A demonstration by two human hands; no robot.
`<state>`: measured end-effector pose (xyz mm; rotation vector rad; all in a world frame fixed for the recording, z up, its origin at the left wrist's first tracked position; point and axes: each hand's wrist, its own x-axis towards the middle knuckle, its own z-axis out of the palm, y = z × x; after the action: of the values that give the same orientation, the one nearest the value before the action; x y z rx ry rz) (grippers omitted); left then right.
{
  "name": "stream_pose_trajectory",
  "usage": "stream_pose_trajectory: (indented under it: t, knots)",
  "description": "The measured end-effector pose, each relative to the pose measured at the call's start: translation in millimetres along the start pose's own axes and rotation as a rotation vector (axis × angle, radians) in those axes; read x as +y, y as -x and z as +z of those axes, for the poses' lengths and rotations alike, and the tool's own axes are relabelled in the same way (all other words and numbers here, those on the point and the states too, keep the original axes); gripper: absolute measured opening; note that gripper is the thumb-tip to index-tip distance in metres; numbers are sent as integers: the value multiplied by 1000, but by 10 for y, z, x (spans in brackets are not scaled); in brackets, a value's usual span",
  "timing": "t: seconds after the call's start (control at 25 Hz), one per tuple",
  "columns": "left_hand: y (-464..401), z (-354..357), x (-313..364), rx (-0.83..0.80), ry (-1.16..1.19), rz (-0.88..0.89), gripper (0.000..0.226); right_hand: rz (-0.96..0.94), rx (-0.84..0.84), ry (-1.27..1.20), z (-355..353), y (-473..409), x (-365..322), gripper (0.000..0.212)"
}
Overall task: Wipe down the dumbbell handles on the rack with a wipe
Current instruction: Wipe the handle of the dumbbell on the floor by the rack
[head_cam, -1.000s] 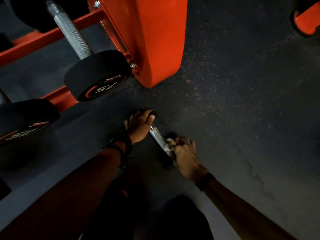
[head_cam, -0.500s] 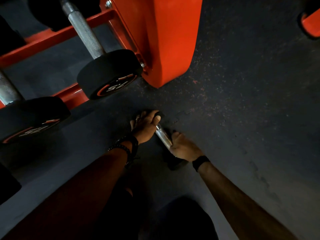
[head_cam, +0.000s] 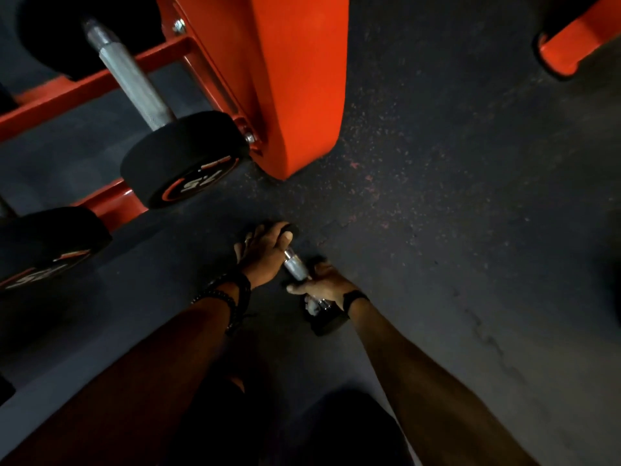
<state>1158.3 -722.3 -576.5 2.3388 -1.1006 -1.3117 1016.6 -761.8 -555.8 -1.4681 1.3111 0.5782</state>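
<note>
Dumbbell (head_cam: 295, 268): small, rigid, heavy; lies on floor, 6 o'clock of rack (head_cam: 295, 79).
Left hand (head_cam: 265, 253): clamps far head.
Right hand (head_cam: 324, 284): curled round handle; wipe (head_cam: 311, 306) soft.

Dark speckled rubber floor (head_cam: 453, 213) with a faint crack line at right, second orange frame piece (head_cam: 574, 42) at top-right corner, beaded bracelets (head_cam: 232, 297) on one wrist, black band (head_cam: 355, 297) on the other, dark shorts (head_cam: 336, 432) at bottom edge.
</note>
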Motion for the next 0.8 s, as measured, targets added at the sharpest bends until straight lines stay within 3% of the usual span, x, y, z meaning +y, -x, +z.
stream_pose_trajectory:
  t: [0.08,0.16,0.24,0.36,0.72,0.8]
  knots:
    - [-37,-2,0,22,-19,2,43,-18,-10,50,-16,40,-14,65]
    - [-101,23,-45,30,-13,9,42,-23,44,149,74,58,12,78]
    - [-90,58,-62,26,-6,17,42,6,40,115,128,1,54,86]
    - [-129,61,-46,38,6,12,43,38,-24,80,53,-137,46,80]
    - [-96,46,0,33,-15,6,42,-182,248,684,109,7,186,75]
    - [-107,40,32,31,-16,1,43,-171,171,520,-19,28,239,72]
